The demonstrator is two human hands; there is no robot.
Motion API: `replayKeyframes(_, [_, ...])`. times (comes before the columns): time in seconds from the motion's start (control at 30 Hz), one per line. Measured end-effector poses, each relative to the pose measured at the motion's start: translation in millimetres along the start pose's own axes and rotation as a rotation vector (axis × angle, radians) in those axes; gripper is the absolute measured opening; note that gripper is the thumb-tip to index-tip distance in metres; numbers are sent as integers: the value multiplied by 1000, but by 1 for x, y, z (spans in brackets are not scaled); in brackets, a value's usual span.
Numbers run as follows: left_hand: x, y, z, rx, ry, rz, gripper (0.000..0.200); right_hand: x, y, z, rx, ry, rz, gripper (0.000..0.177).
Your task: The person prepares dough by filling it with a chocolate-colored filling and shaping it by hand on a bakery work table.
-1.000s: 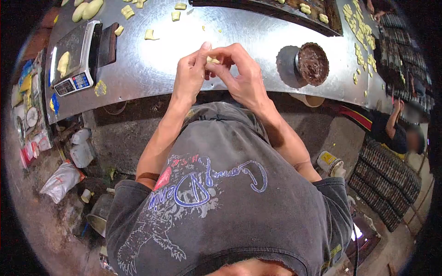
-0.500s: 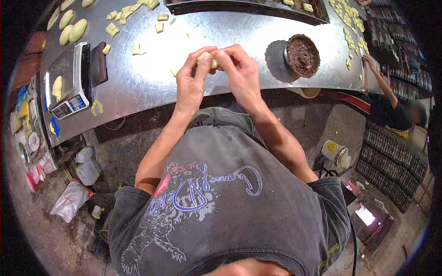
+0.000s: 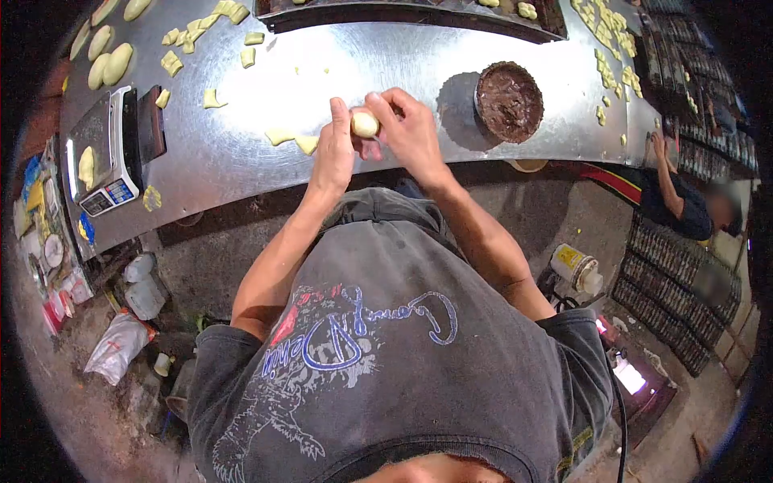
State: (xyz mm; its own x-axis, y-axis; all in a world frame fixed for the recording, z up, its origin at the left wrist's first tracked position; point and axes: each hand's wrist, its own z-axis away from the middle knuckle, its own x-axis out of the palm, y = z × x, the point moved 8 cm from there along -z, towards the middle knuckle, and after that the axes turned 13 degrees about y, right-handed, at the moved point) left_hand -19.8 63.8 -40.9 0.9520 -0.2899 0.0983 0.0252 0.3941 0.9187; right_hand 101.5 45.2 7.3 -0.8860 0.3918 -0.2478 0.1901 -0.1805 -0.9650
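A small, smooth, pale yellow dough ball (image 3: 365,124) is held between my two hands above the metal table. My left hand (image 3: 332,153) cups it from the left, thumb stretched upward, with its fingers partly hidden beneath the ball. From the right, my right hand (image 3: 412,135) grips the ball with thumb and curled fingers. Flat dough pieces (image 3: 279,137) lie on the table just left of my left hand. To the right of my hands stands a round bowl of dark brown, chocolate-like paste (image 3: 510,103).
A digital scale (image 3: 109,153) with a dough piece on it stands at the left. Larger dough lumps (image 3: 117,64) and cut pieces lie behind it. A dark tray (image 3: 411,18) spans the back. Dough pieces (image 3: 604,64) cover the right end, near another person's arm (image 3: 667,173).
My hands have parted slightly, and the dough ball now shows round between them. The left thumb has lifted. The view has shifted a little, and the other person's arm has moved lower.
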Motion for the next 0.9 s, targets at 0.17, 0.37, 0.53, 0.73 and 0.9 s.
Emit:
replayKeyframes(0.17, [-6,-35,-1,-209,-76,-68,87,0,24,19,-292,-77,255,32])
replayKeyframes(0.37, [-45,-66,0,-187,151,-187,72,-3,91,-33,-112,48,264,32])
replayKeyframes(0.53, [-85,-55,12,-113,290,-179,46,31,142,-64,-345,4,542,44])
replayKeyframes(0.73, [-145,-50,30,-33,443,-183,50,47,183,-71,-98,-249,517,62])
replayKeyframes(0.9, [-187,-51,43,17,527,-166,46,74,91,-29,-667,138,970,69])
